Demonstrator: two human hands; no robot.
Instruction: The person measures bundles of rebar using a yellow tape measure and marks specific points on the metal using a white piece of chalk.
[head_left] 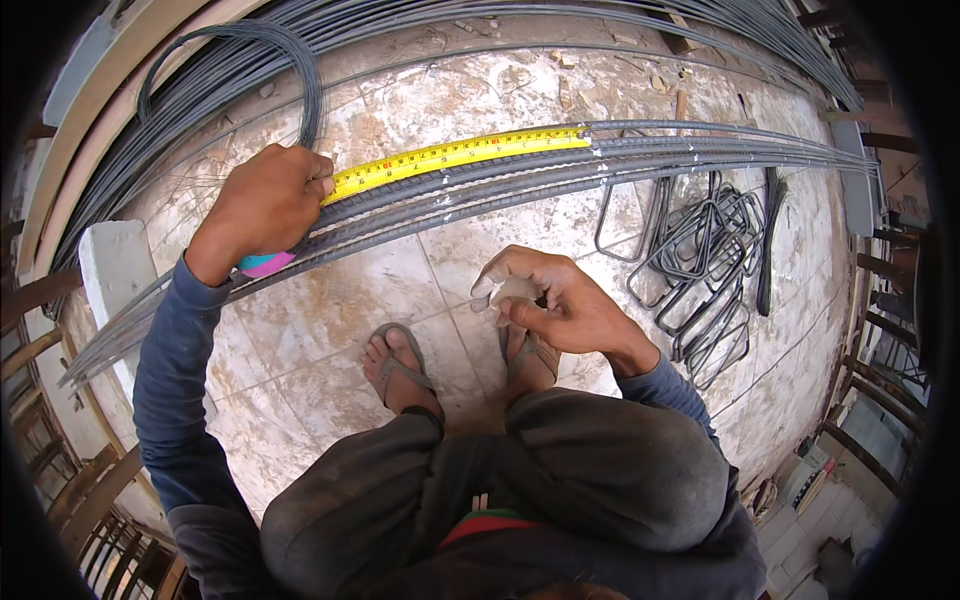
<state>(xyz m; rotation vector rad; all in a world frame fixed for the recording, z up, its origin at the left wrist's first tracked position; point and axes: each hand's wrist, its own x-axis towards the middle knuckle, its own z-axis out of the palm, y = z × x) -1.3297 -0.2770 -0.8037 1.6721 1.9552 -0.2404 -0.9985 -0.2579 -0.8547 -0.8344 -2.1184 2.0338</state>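
Note:
My left hand [268,205] is closed on a tape measure [266,264], whose pink and teal case shows below the palm. Its yellow blade [460,153] stretches right along a bundle of ribbed steel rebars [500,180], and the blade's end lies near white marks on the bars. My right hand [565,300] hovers over the floor on the near side of the bundle. Its dusty fingers are curled round a small whitish piece [516,290] that looks like chalk, partly hidden by them.
Bent steel stirrups [705,255] lie piled at the right, beside a bunch of thin wire [770,240]. Long rods [400,22] and a wire coil [308,75] lie at the far side. A white block [115,265] supports the bundle's left end. My sandalled feet [405,368] stand on dusty tiles.

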